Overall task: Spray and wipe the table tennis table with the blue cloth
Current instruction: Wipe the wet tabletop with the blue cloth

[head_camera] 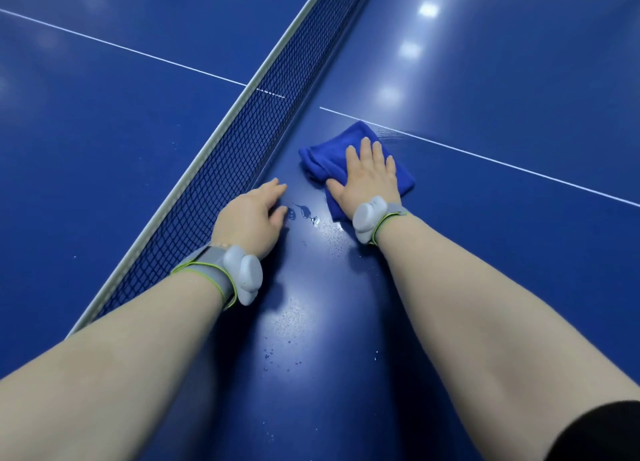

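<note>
Net [221, 155] stands upright across the table [502, 252], blocking low passage leftward. Narrow lane between net and blue cloth [320, 159], left hand [247, 218] in it. Right of cloth: open surface.

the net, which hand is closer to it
Left. The left hand rests on the table beside the net; the right hand presses the blue cloth farther from it.

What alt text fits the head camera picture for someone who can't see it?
A right hand presses flat on a folded blue cloth on a blue table tennis table, beside the net. The left hand rests on the table nearer the net, with water droplets beside it.
</note>
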Demonstrator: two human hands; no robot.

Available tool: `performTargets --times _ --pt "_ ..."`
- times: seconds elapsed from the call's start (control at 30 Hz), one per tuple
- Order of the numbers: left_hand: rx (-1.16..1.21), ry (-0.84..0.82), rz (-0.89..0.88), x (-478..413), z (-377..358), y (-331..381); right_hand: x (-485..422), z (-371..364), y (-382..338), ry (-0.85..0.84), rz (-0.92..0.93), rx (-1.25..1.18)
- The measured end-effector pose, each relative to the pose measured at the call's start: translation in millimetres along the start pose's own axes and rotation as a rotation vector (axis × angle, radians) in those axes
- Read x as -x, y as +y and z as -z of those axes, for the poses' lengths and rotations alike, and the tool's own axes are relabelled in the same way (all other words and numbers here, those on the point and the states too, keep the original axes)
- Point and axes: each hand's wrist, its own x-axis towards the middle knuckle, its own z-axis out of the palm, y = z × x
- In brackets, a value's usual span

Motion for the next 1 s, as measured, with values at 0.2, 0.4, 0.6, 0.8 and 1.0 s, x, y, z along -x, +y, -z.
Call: performTargets --times 0.2,0.4,0.6,0.8,1.0 --pt "0.145 -0.062 -0.104 22.7 3.1 15.7 40.3 -4.2 3.7 -0.014 -0.050 0.013" --pt "0.140 -0.171 -0.040 53.2 7.7 20.3 91.2 -5.1 8.8 -0.034 -0.101 0.017" --pt "0.155 -0.157 -0.057 78.7 23.8 20.6 123.9 -7.5 3.8 -0.055 -0.148 0.017" --pt "0.061 -0.245 -0.056 107.6 26.0 13.9 147.5 -9.6 12.9 -0.053 -0.217 0.003" --pt "-0.228 -0.427 -0.063 139.6 14.3 -1.6 165.5 -11.7 17.3 -0.027 -0.289 -0.005"
